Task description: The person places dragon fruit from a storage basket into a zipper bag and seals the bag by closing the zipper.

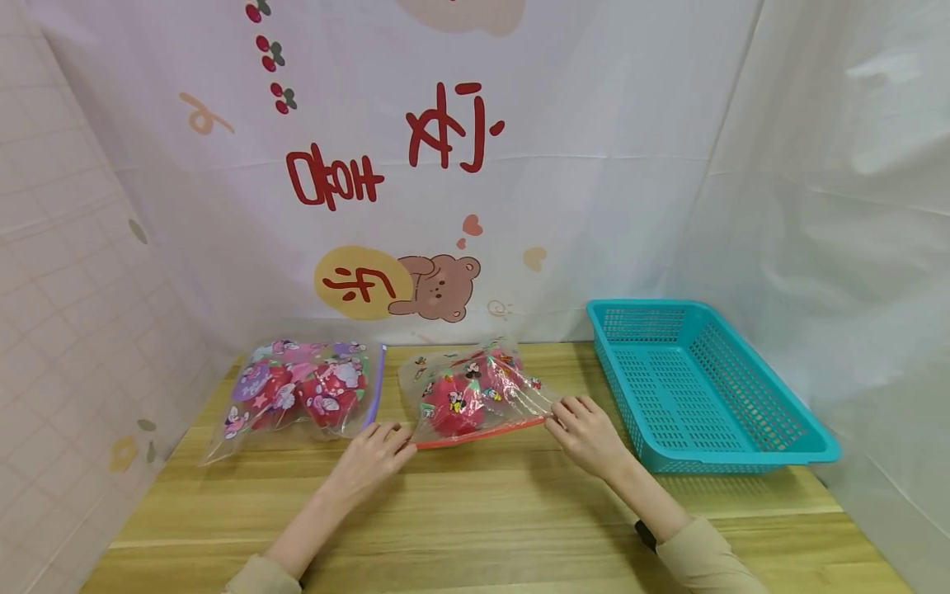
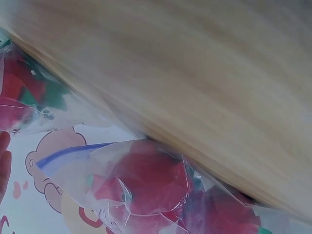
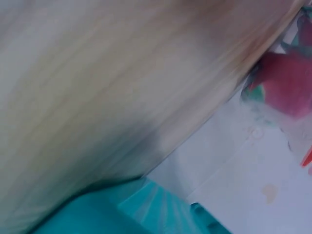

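Two clear zip bags stuffed with red printed items lie on the wooden table [image 1: 475,511]. The middle bag [image 1: 467,388] has a red zip strip [image 1: 482,435] along its near edge. My left hand [image 1: 389,445] pinches the strip's left end and my right hand [image 1: 567,421] pinches its right end. The other bag [image 1: 297,396], with a blue zip strip [image 1: 374,384], lies just left of my left hand. The blurred left wrist view shows that blue-strip bag [image 2: 146,185], part of the middle bag [image 2: 24,97] and a fingertip [image 2: 4,165] at the frame's left edge.
A teal plastic basket [image 1: 742,450] with nothing in it stands right of my right hand; it shows blurred in the right wrist view as the basket [image 3: 122,209]. A printed white curtain [image 1: 460,165] hangs behind the table, with a tiled wall [image 1: 67,330] at the left.
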The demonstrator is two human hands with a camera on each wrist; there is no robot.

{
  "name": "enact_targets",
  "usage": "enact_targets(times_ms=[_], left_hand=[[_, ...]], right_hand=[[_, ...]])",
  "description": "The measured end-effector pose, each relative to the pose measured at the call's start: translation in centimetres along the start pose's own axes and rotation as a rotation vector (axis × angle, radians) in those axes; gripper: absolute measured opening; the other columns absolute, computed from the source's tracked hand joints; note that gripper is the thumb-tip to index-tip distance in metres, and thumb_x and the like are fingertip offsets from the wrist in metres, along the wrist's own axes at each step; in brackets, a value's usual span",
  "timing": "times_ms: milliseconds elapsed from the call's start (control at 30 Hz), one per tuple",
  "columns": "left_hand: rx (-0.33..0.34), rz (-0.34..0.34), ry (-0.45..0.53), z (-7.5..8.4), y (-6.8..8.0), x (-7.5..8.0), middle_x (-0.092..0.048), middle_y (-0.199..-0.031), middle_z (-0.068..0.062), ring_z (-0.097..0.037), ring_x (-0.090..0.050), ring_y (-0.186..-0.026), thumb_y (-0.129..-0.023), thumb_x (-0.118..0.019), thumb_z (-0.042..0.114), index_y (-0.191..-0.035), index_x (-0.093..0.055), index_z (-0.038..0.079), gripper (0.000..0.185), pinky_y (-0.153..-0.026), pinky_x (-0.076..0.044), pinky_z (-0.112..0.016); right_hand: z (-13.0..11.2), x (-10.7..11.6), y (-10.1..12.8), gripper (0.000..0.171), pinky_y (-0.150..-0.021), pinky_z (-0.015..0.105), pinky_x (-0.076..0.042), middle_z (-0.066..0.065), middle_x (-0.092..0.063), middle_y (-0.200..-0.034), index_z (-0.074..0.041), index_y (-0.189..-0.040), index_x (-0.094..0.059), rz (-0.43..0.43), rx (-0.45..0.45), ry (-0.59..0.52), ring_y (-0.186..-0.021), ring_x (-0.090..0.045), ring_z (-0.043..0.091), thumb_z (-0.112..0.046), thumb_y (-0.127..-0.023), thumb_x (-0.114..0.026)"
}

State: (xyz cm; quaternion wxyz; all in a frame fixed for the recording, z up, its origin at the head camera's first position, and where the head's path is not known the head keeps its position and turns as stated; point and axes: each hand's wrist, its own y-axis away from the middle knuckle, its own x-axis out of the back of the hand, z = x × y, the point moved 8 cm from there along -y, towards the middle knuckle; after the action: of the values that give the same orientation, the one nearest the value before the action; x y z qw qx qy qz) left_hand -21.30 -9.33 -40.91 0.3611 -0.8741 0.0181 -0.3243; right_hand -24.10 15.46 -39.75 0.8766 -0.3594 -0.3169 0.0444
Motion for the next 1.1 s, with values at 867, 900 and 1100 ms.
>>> enact_targets(times_ms=[867,900,1100], left_hand=[[0.048,-0.054,0.034,-0.9,0.7,-0.4,-0.065,-0.087,-0.002,-0.021,-0.062,-0.082,-0.08,-0.046,0.003,-0.087,-0.059,0.011,0.017,-0.064,-0.053,-0.03],[0.048,-0.058,0.036,-0.9,0.7,-0.5,-0.065,-0.088,-0.002,-0.02,-0.062,-0.082,-0.08,-0.046,0.003,-0.087,-0.059,0.012,0.017,-0.065,-0.053,-0.03],[0.052,-0.064,0.05,-1.0,0.6,-0.3,-0.067,-0.088,-0.002,-0.019,-0.063,-0.082,-0.083,-0.041,0.003,-0.088,-0.061,0.011,0.022,-0.066,-0.054,-0.03]], right_hand=[[1.7,0.8,1.7,0.027,-0.059,0.033,-0.044,0.006,-0.057,-0.075,-0.007,-0.074,-0.058,0.075,-0.059,-0.065,-0.069,-0.053,0.023,0.002,-0.092,-0.04],[1.7,0.8,1.7,0.027,-0.059,0.033,-0.044,0.005,-0.057,-0.076,-0.007,-0.075,-0.058,0.073,-0.06,-0.07,-0.069,-0.053,0.023,0.0,-0.093,-0.04],[1.8,0.9,1.6,0.028,-0.06,0.032,-0.043,0.004,-0.058,-0.076,-0.01,-0.077,-0.061,0.062,-0.071,-0.091,-0.07,-0.053,0.022,-0.017,-0.097,-0.043]])
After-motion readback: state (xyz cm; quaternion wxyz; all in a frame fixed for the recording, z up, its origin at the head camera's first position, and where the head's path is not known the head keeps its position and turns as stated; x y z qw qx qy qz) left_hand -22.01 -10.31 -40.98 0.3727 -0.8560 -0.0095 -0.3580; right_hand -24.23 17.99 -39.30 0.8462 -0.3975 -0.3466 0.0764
